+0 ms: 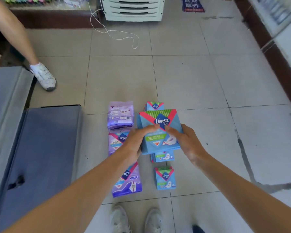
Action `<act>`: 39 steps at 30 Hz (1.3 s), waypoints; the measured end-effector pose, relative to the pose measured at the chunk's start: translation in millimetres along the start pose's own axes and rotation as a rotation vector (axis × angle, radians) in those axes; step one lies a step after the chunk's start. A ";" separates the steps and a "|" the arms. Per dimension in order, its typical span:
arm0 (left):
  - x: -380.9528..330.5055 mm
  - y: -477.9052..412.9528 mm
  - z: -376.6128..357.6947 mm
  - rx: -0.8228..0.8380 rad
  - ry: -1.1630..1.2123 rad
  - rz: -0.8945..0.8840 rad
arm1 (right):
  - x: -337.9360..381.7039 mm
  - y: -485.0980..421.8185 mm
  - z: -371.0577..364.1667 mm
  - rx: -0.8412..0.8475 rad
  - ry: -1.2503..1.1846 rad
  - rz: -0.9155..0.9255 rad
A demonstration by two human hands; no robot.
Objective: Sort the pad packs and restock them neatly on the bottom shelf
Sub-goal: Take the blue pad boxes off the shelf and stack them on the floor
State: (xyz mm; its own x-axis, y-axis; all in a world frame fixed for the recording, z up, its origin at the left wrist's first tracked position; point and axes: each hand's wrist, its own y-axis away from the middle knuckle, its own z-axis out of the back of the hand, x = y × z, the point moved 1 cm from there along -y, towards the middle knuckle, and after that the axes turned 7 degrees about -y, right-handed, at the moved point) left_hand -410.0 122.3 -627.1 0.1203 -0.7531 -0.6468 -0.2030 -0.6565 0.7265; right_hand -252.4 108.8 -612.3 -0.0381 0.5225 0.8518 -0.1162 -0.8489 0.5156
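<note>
A blue pad pack (159,130) with a red and green top hangs above the tiled floor, gripped from both sides. My left hand (138,140) holds its left edge with the thumb on the front. My right hand (185,140) holds its right edge the same way. Below it on the floor lie more blue packs: one at the far end (154,105), one partly hidden under the held pack (163,157), one nearest me (165,178). To their left lie purple packs in a row: a far one (121,116), a middle one (117,142), a near one (127,180).
A grey shelf (37,148) runs along the left. Another person's leg and white shoe (44,76) stand at the upper left. A white cord (114,32) loops on the floor below a white appliance (133,9). My shoes (136,219) are at the bottom edge. A brown-based counter (279,52) lines the right.
</note>
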 end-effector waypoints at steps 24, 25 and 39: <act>241.4 -72.1 -79.3 -0.247 -0.166 0.211 | -221.2 -15.9 117.2 0.164 0.216 -0.345; 244.7 -76.2 -78.2 -0.262 -0.176 0.222 | -229.3 -19.9 115.8 0.161 0.217 -0.360; 351.3 -187.0 -34.1 -0.287 -0.419 0.275 | -393.2 -101.5 74.6 0.091 0.203 -0.557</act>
State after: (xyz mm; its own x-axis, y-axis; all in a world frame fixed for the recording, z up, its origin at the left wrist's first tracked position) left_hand -296.6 -21.0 -982.2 -0.3066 -0.8543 -0.4197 0.1067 -0.4690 0.8768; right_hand -151.6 -16.5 -992.7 -0.1853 0.8882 0.4205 -0.0880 -0.4412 0.8931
